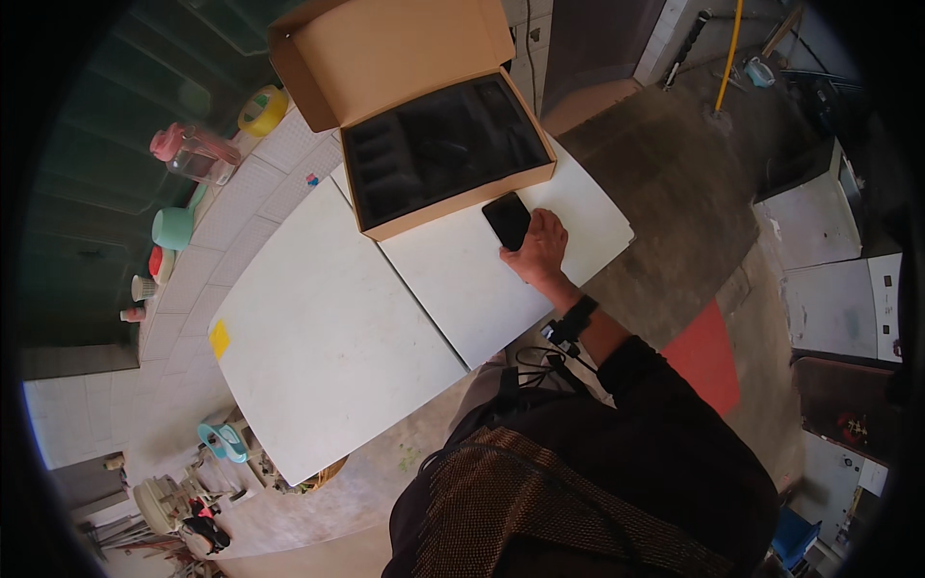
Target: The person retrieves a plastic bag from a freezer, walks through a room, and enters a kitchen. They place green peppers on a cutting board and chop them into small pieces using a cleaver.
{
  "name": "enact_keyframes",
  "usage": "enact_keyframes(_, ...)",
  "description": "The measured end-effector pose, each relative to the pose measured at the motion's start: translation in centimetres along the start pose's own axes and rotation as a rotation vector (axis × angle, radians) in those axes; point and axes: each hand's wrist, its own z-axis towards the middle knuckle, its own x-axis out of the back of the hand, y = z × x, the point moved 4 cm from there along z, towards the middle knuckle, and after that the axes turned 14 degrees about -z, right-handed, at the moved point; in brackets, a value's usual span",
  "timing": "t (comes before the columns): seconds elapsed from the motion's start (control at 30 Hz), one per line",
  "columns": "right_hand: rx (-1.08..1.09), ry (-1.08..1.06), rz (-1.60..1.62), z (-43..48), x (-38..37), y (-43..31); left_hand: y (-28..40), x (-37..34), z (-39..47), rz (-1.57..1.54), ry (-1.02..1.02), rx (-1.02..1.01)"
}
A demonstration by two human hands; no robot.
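My right hand [540,249] grips the lower end of a black smartphone [509,220], thumb on one side and fingers on the other. The phone is at the white folding table [318,347], dark screen up; whether it rests flat or is slightly raised I cannot tell. Just beyond it stands an open cardboard box [462,189] with its lid [412,50] tipped back. Black foam [433,148] with moulded recesses lines the box; dark shapes in it are hard to make out. A black strap with a small device [574,325] circles my right wrist. My left hand is out of view.
On the tiled ledge by the window are yellow tape [261,112], a pink-lidded plastic bottle [199,154] and a green dipper [173,227]. A seam [423,307] divides the tabletop. Black cables [535,365] hang near the table's front edge. Light blue slippers [222,442] are at lower left.
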Motion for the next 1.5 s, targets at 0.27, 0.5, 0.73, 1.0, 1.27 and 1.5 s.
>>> enact_keyframes(0.27,0.088,-0.019,0.123,-1.3,1.4,2.2,-2.9,-0.7,1.3,0.207,-0.080,-0.010)
enact_keyframes(0.5,-0.046,-0.072,0.220,-5.3,5.9,10.5,-4.6,-1.7,3.3,0.417,-0.116,-0.066)
enact_keyframes(0.73,-0.375,-0.166,0.396,-11.5,11.0,23.7,7.2,-1.2,4.7,0.407,-0.123,-0.177)
enact_keyframes(1.0,-0.555,-0.240,0.376,-18.0,14.1,40.6,22.3,-6.1,6.6,-0.387,-0.098,-0.183)
enact_keyframes(1.27,-0.758,-0.147,0.309,-26.2,17.2,53.7,38.9,-9.7,12.2,-0.351,-0.156,-0.224)
enact_keyframes(1.5,-1.020,-0.253,0.136,-39.7,18.8,58.4,46.7,-15.7,20.4,-0.254,-0.349,-0.270)
